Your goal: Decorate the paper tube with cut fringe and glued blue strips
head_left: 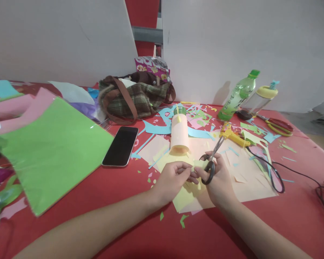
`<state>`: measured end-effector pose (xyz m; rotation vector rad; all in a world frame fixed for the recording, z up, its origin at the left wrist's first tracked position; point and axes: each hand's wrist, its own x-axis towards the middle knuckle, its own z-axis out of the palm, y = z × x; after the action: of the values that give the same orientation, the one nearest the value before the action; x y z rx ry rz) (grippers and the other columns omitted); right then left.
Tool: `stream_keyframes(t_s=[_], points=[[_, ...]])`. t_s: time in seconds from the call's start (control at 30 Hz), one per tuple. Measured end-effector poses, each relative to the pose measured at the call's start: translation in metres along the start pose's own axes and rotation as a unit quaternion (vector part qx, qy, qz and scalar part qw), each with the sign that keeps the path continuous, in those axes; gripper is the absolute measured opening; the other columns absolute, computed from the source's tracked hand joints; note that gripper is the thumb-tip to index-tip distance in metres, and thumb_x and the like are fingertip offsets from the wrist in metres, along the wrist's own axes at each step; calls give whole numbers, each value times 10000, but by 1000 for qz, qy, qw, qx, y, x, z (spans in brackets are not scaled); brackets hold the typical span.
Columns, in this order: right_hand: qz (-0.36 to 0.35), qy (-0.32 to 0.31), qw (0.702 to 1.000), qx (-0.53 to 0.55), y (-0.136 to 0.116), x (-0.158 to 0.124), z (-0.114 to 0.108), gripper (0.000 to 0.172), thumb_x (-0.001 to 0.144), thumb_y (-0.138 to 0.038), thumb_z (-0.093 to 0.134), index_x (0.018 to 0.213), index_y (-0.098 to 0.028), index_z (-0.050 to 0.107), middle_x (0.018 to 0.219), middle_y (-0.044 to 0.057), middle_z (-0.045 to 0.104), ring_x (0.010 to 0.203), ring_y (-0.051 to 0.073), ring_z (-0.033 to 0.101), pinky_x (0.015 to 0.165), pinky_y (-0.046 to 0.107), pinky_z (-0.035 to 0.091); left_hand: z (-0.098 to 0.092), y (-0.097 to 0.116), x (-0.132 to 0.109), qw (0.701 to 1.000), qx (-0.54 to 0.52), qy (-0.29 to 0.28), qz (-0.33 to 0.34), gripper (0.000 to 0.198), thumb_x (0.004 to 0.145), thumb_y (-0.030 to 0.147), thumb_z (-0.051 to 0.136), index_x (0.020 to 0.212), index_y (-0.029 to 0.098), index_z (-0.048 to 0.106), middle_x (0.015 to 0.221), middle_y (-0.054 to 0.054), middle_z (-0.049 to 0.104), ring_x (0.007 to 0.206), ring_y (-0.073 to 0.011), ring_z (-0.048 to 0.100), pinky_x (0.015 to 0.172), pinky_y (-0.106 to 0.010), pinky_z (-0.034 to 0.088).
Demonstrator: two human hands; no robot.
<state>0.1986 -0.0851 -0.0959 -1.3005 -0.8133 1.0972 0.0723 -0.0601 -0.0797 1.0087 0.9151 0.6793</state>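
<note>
My left hand (170, 182) is closed in a pinch at the left edge of a small pale yellow paper piece (199, 164). In my right hand (220, 181) are black-handled scissors (211, 172), their blades pointing up and away from me. The right thumb and fingertips also meet the paper's right side. Just beyond my hands, a cream paper tube (179, 131) lies around a bottle, whose green end shows at its far side. Beneath the hands are yellow paper sheets (182, 202), partly hidden by them.
A yellow hot glue gun (236, 137) with a black cord lies at right. Behind it stand a green bottle (239, 95) and a yellow-topped clear container (259, 102), near red-and-yellow-handled scissors (280, 126). A phone (120, 146), green sheets (56, 151) and plaid bag (148, 95) occupy the left and back.
</note>
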Motion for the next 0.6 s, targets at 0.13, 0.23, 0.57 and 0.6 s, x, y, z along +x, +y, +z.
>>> stream_keyframes(t_s=[0.13,0.23,0.57,0.6], points=[[-4,4,1000,0,2,1,-1,443,546,-144,654,910,-267,433,805,-52,452,472,38,429,393,169,350,1,2,0,1000,-6,4,-1,102,736,191,480,706,112,537,696,-49,622,611,-123,595,646,-256,457],[-8,9,1000,6,2,2,-1,446,535,-141,656,905,-266,440,799,-51,460,488,45,440,409,177,367,1,3,0,1000,-3,-4,-6,115,754,180,449,699,110,521,680,-47,608,609,-119,592,643,-249,456],[-6,10,1000,3,0,1,0,431,545,-131,648,896,-267,437,786,-54,458,494,51,454,420,181,389,-5,-4,1,993,102,-36,54,132,747,248,471,711,132,522,682,-48,600,635,-134,588,619,-252,463],[-5,9,1000,2,0,1,0,431,545,-131,647,896,-265,435,783,-54,458,491,51,454,418,181,389,-5,-4,1,991,112,-35,60,145,745,265,479,706,133,523,680,-47,598,635,-132,586,620,-250,463]])
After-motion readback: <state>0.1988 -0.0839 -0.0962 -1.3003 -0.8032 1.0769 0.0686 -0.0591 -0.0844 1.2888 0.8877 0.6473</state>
